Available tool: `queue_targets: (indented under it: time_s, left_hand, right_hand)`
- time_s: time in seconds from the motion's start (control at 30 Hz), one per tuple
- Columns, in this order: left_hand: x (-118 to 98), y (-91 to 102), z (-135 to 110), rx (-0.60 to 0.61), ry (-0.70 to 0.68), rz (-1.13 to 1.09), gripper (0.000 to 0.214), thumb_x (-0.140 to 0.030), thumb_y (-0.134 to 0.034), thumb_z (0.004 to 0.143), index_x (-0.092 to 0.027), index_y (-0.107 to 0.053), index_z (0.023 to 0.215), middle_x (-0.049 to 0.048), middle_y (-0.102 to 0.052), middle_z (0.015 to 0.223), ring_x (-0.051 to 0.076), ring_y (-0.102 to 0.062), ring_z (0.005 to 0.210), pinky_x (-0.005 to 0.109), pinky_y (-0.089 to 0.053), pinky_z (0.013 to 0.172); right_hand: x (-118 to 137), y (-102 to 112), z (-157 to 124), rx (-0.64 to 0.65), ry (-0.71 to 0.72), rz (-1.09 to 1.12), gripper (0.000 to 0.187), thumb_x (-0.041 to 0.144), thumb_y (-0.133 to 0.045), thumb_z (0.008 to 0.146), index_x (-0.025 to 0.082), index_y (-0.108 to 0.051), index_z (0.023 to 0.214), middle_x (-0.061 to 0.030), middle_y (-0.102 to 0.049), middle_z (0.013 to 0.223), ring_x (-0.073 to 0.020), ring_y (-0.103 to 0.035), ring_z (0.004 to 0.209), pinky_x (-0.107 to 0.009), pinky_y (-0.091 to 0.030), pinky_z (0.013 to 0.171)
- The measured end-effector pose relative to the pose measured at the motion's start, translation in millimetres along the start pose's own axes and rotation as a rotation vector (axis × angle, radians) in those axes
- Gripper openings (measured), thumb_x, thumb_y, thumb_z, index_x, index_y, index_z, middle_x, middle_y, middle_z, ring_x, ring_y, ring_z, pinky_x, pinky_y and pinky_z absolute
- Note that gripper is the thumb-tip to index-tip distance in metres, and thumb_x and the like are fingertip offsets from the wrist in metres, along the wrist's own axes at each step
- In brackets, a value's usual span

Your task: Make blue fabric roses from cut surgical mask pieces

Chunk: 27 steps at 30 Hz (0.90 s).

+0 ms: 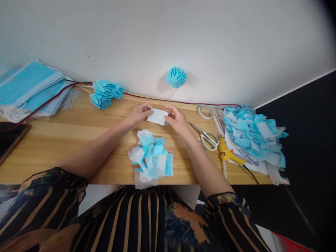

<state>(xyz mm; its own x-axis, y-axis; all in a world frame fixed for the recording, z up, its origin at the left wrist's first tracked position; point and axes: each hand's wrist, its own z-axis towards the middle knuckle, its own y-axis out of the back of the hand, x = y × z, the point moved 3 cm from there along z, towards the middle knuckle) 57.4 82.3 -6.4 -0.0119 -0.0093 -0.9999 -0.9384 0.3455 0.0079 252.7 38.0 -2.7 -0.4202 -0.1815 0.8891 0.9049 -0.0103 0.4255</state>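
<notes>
Wooden desk [52, 133] runs along a white wall. At its far left edge we see a dark flat object [10, 140]. Behind it lies a stack of blue face masks [28, 87], with a red cable [52, 99] trailing over them. Next come a few blue paper flowers [105, 92], lying near the wall.

Our left hand [139, 113] reaches forward from a bare forearm angled in from the left. Its fingers [147, 107] are pinched closed on the left end of a white piece [158, 116]. We hold this piece just above the desk, between both hands. Our right hand [177, 120] mirrors the pose, wrist bent inward, with its fingers nipped shut on the right end. Nearer to us, below the hands, lies a loose pile of blue and white pieces [152, 157] at the desk's front edge. Another blue flower [175, 77] leans against the wall behind the hands.

Further right we find a tape roll [205, 112], then scissors [207, 136] lying flat close to our right wrist. A yellow glue gun [228, 152] follows, and a big heap of blue scraps [254, 136] fills the right end.
</notes>
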Motion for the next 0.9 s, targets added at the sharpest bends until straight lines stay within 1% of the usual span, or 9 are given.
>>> queue_targets:
  time_s: [0.07, 0.13, 0.2, 0.3, 0.4, 0.5, 0.63, 0.8, 0.9]
  left_hand:
    - [0, 8.8, 3, -0.044, -0.018, 0.057, 0.016, -0.030, -0.067, 0.079, -0.019, -0.061, 0.089, -0.0021, -0.059, 0.067, 0.011, -0.052, 0.055, 0.022, -0.039, 0.051]
    - [1, 20.8, 7, -0.136, -0.047, 0.109, 0.027, -0.035, -0.064, 0.085, -0.019, -0.062, 0.106, -0.0013, -0.061, 0.068, 0.012, -0.053, 0.055, 0.023, -0.039, 0.051]
    - [4, 32.5, 13, -0.229, -0.075, 0.149, 0.031, -0.039, -0.061, 0.088, -0.018, -0.062, 0.111, -0.0014, -0.061, 0.066, 0.011, -0.051, 0.052, 0.023, -0.038, 0.051]
    - [12, 42.8, 20, -0.289, -0.115, 0.196, 0.028, -0.044, -0.061, 0.089, -0.018, -0.064, 0.100, -0.0017, -0.060, 0.063, 0.010, -0.047, 0.050, 0.023, -0.037, 0.052]
    - [19, 44.3, 23, -0.270, -0.143, 0.237, 0.026, -0.044, -0.061, 0.089, -0.019, -0.064, 0.095, -0.0017, -0.060, 0.064, 0.010, -0.047, 0.051, 0.024, -0.037, 0.054]
    - [22, 43.2, 23, -0.256, -0.145, 0.253, 0.021, -0.038, -0.059, 0.090, -0.019, -0.065, 0.095, -0.0019, -0.060, 0.065, 0.011, -0.047, 0.052, 0.025, -0.037, 0.055]
    - [20, 42.3, 22, -0.265, -0.157, 0.262, 0.018, -0.034, -0.056, 0.091, -0.019, -0.065, 0.084, -0.0019, -0.057, 0.062, 0.012, -0.046, 0.053, 0.025, -0.036, 0.056]
    - [9, 42.3, 18, -0.323, -0.181, 0.274, 0.019, -0.026, -0.055, 0.088, -0.019, -0.063, 0.072, -0.0018, -0.055, 0.061, 0.012, -0.045, 0.056, 0.025, -0.035, 0.056]
    - [2, 40.4, 13, -0.346, -0.201, 0.284, 0.024, -0.027, -0.055, 0.090, -0.018, -0.062, 0.069, -0.0019, -0.053, 0.058, 0.012, -0.045, 0.056, 0.026, -0.034, 0.057]
  right_hand:
    - [-1, -8, 4, 0.021, -0.002, -0.036, 0.050, 0.023, -0.059, 0.079, 0.017, -0.060, 0.129, 0.0019, -0.065, 0.082, -0.0154, -0.061, 0.072, -0.031, -0.053, 0.075]
    - [1, -15, 9, 0.054, -0.003, -0.073, 0.051, 0.020, -0.057, 0.079, 0.016, -0.060, 0.130, 0.0011, -0.066, 0.083, -0.0152, -0.061, 0.072, -0.031, -0.053, 0.074]
    - [4, -21, 13, 0.079, -0.002, -0.125, 0.052, 0.017, -0.056, 0.078, 0.016, -0.061, 0.130, -0.0002, -0.068, 0.084, -0.0155, -0.063, 0.072, -0.031, -0.053, 0.075]
    - [13, -24, 14, 0.117, 0.034, -0.277, 0.050, 0.015, -0.057, 0.080, 0.019, -0.063, 0.130, -0.0037, -0.075, 0.093, -0.0184, -0.068, 0.079, -0.035, -0.055, 0.081]
    - [25, -23, 8, 0.154, 0.115, -0.474, 0.045, 0.016, -0.057, 0.087, 0.024, -0.067, 0.130, -0.0068, -0.079, 0.110, -0.0234, -0.072, 0.093, -0.039, -0.055, 0.089]
    - [32, -21, 0, 0.153, 0.172, -0.570, 0.046, 0.017, -0.052, 0.093, 0.025, -0.065, 0.137, -0.0078, -0.078, 0.120, -0.0270, -0.074, 0.102, -0.040, -0.055, 0.091]
    - [30, -21, -5, 0.145, 0.202, -0.539, 0.045, 0.020, -0.046, 0.099, 0.027, -0.063, 0.140, -0.0071, -0.080, 0.113, -0.0255, -0.075, 0.096, -0.039, -0.056, 0.086]
    - [37, -15, -10, 0.072, 0.206, -0.467, 0.033, 0.018, -0.056, 0.092, 0.023, -0.073, 0.120, -0.0049, -0.080, 0.104, -0.0215, -0.072, 0.094, -0.034, -0.054, 0.085]
    - [51, -10, -18, 0.161, 0.217, -0.356, 0.028, 0.024, -0.059, 0.092, 0.022, -0.074, 0.115, -0.0040, -0.078, 0.101, -0.0193, -0.071, 0.092, -0.031, -0.053, 0.081]
